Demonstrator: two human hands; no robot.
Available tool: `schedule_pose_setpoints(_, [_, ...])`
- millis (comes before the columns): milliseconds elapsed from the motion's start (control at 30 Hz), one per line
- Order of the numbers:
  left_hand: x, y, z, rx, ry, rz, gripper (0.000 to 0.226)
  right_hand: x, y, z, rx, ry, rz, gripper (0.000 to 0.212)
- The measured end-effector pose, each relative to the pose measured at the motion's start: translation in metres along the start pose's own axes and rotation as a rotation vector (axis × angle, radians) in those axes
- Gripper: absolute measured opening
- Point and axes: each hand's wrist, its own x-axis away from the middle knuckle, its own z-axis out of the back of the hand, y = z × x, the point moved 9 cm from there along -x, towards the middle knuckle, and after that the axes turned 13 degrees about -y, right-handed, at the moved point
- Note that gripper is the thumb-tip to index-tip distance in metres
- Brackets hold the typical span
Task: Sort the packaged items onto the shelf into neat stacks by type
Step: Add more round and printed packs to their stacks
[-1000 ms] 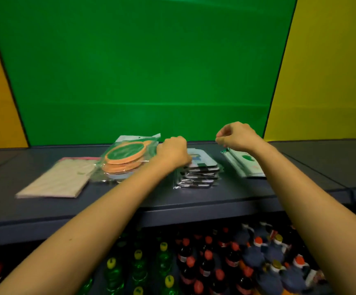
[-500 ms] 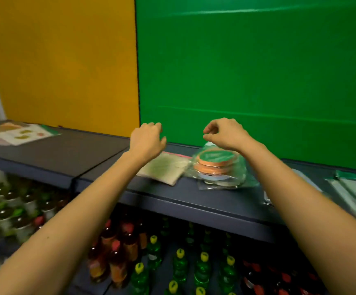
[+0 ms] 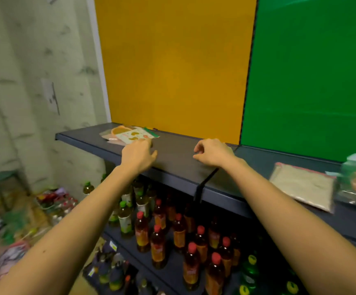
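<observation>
Both hands had swung left along the shelf (image 3: 172, 154), left hand (image 3: 137, 155) open near loose packets (image 3: 130, 136) at 11 o'clock, right hand (image 3: 212, 154) curled empty; stacks (image 3: 300, 186) at 3 o'clock looked sorted.

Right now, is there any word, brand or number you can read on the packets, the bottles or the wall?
None can be read.
Flat packets at the shelf's far left: printed shapes only, blurred.
Red-capped bottles below: labels blurred.
Beige packet: no print visible.
Wall plate: dark marks, unreadable.
</observation>
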Motion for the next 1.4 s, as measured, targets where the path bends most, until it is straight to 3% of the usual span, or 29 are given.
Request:
schedule_pose_setpoints(200, [-0.023,-0.106,-0.010,0.000,-0.007,0.024,0.034,-0.072,-0.076,-0.052,-0.023,-0.079,-0.007,0.033])
schedule_pose_setpoints(433, [-0.058,-0.183,-0.026,0.026,-0.013,0.052,0.032,-0.156,-0.124,-0.093,-0.002,-0.202,-0.060,0.046])
schedule_pose_setpoints(633, [-0.109,-0.228,-0.044,0.045,-0.005,0.065,0.031,-0.221,-0.134,-0.114,0.015,-0.272,-0.160,0.086])
schedule_pose_setpoints(767, [-0.156,-0.252,-0.043,0.055,0.042,0.069,0.032,-0.270,-0.136,-0.118,-0.075,-0.245,-0.236,0.104])
schedule_pose_setpoints(933, [-0.215,-0.277,-0.045,0.034,0.028,0.084,0.036,-0.325,-0.137,-0.116,-0.282,-0.165,-0.319,0.111])
schedule_pose_setpoints(1133, [-0.263,-0.295,-0.063,0.103,-0.051,0.128,0.064,-0.358,-0.136,-0.109,-0.345,-0.052,-0.413,0.125])
schedule_pose_setpoints(1267, [-0.285,-0.293,-0.084,0.144,-0.280,0.162,0.086,-0.381,-0.124,-0.108,-0.645,-0.032,-0.376,0.133])
schedule_pose_setpoints(1333, [-0.293,-0.292,-0.094,0.162,-0.403,0.165,0.096,-0.386,-0.118,-0.101,-0.695,-0.006,-0.332,0.128])
schedule_pose_setpoints(1400, [-0.302,-0.290,-0.100,0.204,-0.471,0.148,0.101,-0.375,-0.121,-0.085,-0.748,0.056,-0.310,0.085])
